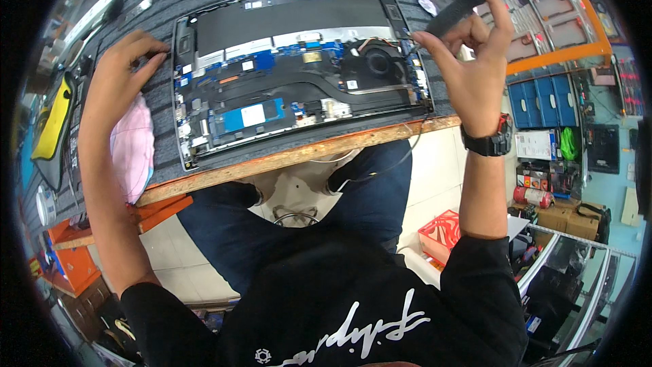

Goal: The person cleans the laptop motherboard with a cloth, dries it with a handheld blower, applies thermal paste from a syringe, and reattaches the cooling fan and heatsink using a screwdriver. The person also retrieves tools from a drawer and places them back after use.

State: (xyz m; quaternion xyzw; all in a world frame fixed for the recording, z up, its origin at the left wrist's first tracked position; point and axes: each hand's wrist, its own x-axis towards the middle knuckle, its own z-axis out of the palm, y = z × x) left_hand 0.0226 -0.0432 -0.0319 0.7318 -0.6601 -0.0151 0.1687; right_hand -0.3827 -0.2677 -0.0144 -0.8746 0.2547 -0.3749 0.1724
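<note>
An opened laptop base (pixel 272 83), its inner parts bared, lies on the grey striped mat. It shows a black battery (pixel 292 20), blue circuit boards and a round fan (pixel 378 62). My right hand (pixel 475 47) is raised over the laptop's far right corner, holding a dark oblong block between thumb and forefinger (pixel 454 13); its exact kind is unclear. Beside the laptop's left edge rests my left hand (pixel 129 68). Its fingers are bent, thumb and forefinger tips close but slightly apart, with nothing visible between them.
A pink cloth (pixel 133 146) lies under my left forearm, near the wooden table edge (pixel 292 160). A yellow and grey pouch (pixel 54 122) is farther left. At the right stand an orange-framed case (pixel 560 58) and blue drawers (pixel 543 102). A thin cable (pixel 407 156) hangs off the table's front.
</note>
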